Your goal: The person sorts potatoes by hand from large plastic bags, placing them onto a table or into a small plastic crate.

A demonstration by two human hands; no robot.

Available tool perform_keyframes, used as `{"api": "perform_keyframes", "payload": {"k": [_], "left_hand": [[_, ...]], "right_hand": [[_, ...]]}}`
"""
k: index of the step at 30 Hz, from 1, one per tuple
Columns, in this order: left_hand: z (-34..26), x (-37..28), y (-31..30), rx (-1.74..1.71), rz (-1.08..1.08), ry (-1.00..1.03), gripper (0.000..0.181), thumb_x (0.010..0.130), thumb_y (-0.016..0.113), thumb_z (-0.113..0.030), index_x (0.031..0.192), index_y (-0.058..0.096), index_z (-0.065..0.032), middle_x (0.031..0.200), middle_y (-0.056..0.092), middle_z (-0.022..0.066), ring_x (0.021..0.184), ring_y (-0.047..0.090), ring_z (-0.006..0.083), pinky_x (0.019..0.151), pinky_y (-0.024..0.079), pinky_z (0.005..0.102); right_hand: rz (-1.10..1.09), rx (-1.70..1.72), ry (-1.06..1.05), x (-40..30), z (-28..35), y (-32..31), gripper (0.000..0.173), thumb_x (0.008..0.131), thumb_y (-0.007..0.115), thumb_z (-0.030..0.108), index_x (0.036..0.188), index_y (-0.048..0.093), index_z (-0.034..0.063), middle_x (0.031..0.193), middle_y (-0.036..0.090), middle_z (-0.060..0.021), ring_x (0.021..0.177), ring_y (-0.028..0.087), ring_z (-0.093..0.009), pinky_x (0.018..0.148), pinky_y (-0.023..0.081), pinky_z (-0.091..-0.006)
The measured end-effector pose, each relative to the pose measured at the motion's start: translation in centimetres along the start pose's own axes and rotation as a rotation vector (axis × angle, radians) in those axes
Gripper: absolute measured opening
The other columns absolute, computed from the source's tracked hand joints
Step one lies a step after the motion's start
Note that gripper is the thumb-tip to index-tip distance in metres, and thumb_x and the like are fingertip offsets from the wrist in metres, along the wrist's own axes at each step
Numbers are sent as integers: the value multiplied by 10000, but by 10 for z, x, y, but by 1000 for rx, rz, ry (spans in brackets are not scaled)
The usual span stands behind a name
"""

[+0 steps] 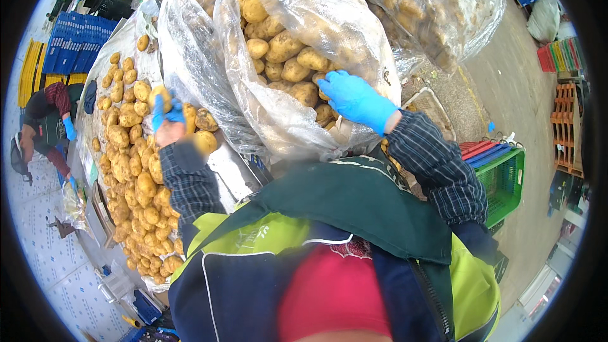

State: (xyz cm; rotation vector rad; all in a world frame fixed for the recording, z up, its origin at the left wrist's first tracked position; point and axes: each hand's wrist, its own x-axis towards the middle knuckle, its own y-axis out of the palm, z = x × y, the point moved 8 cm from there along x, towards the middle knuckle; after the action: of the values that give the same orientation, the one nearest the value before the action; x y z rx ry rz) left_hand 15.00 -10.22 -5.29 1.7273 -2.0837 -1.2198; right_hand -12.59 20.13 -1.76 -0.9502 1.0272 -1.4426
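My left hand (168,116), in a blue glove, has its fingers around a potato (159,97) above the heap of loose potatoes (135,166) on the left. More potatoes lie close to its wrist. A large clear plastic bag (327,4) stands open before me, full of potatoes (284,46). My right hand (358,99), also blue-gloved, reaches into the bag's mouth, its fingertips on the potatoes near the lower right rim. Whether it grips one is hidden under the fingers.
A second filled bag (427,9) stands at the upper right. Below it are a dirty pale crate (430,107) and a green plastic crate (501,185). Blue crates (73,40) are stacked at the left. A co-worker (47,123) in blue gloves bends beyond the potato heap.
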Motion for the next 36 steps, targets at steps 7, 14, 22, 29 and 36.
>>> {"api": "perform_keyframes", "payload": {"k": [7, 14, 22, 29, 36], "left_hand": [[-161, 26, -118, -419, -273, 488, 310, 907, 463, -49, 1189, 492, 76, 1263, 499, 202, 1105, 508, 309, 944, 457, 433], [-86, -14, 6, 127, 111, 474, 327, 914, 436, -75, 1205, 504, 56, 1151, 569, 191, 927, 565, 226, 774, 485, 323], [-4, -64, 107, 228, 219, 372, 309, 833, 595, -73, 1128, 545, 4, 1021, 619, 133, 773, 577, 164, 684, 486, 282], [137, -122, 185, 651, 756, 17, 400, 770, 701, -110, 1138, 566, -32, 1101, 607, 105, 923, 603, 157, 782, 497, 283], [161, -149, 215, 836, 953, 197, 861, 525, 859, -205, 1267, 463, -18, 1198, 553, 124, 1095, 537, 212, 947, 418, 332]], "right_hand": [[230, -479, 9, 25, -2, 43, 235, 731, 591, 126, 953, 617, 53, 898, 608, -98, 868, 554, -244, 663, 451, -344], [231, -717, 60, 39, 0, 61, 232, 722, 623, 179, 913, 688, 64, 923, 616, -88, 893, 554, -256, 665, 458, -341], [198, -93, 200, 20, 1, -27, 323, 732, 611, 170, 1009, 603, 4, 950, 597, -181, 914, 565, -333, 767, 487, -427], [-302, 1051, 417, -9, -53, -60, 388, 769, 603, 107, 1146, 575, 19, 1057, 624, -135, 957, 592, -201, 822, 473, -313], [-485, 1605, 177, -8, -36, -90, 485, 754, 718, 190, 1154, 544, -21, 1201, 565, -141, 1083, 564, -213, 919, 474, -345]]}}
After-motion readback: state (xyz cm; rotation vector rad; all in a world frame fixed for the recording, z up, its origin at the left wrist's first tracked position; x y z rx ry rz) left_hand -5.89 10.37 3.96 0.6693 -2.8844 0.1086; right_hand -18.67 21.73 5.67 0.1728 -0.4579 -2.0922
